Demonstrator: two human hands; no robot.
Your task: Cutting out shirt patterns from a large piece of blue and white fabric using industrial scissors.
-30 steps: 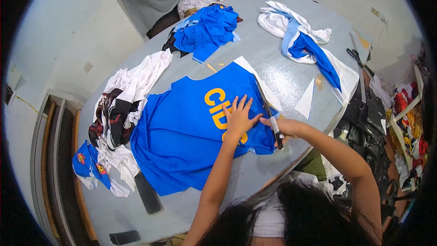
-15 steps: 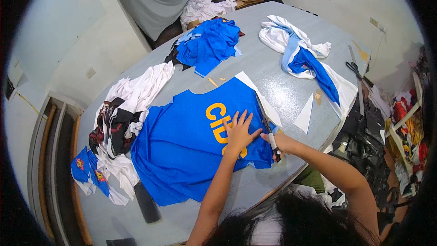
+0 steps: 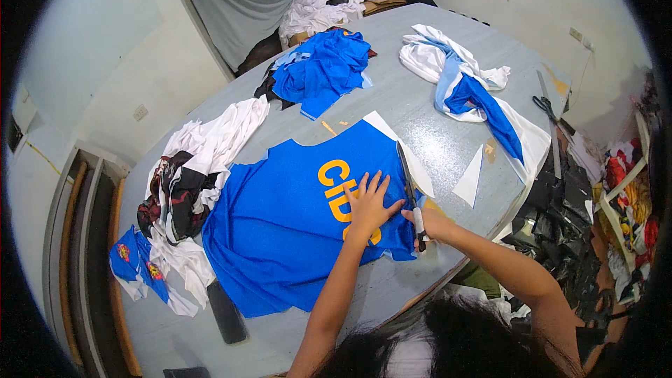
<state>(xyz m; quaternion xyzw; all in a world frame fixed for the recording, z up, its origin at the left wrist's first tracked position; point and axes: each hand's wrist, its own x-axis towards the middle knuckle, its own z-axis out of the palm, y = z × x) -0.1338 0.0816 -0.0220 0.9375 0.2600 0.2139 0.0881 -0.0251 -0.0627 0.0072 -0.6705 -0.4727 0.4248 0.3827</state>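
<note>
A blue fabric panel [image 3: 280, 203] with orange lettering lies spread on the grey table [image 3: 392, 84]. Flat on the lettering, fingers spread, my left hand [image 3: 369, 208] presses the cloth near its right edge. My right hand [image 3: 427, 225] is wrapped around the handles of the scissors [image 3: 413, 196], whose dark blades point away from me along the panel's right edge. Beside the blades a white strip of fabric [image 3: 402, 150] runs along that edge. A loose white triangular scrap [image 3: 468, 178] sits farther right.
Blue cloth [image 3: 322, 66] is heaped at the far side. White and blue fabric [image 3: 462, 80] lies far right, near a long metal ruler [image 3: 554, 133]. White and dark garments [image 3: 189, 175] crowd the left, above a black oblong object [image 3: 227, 315]. Black plastic [image 3: 560, 217] hangs beyond the right edge.
The scissors have turned slightly, their blades now lying closer along the panel's right edge. My right hand has shifted a little with them, while my left hand stays on the cloth.
</note>
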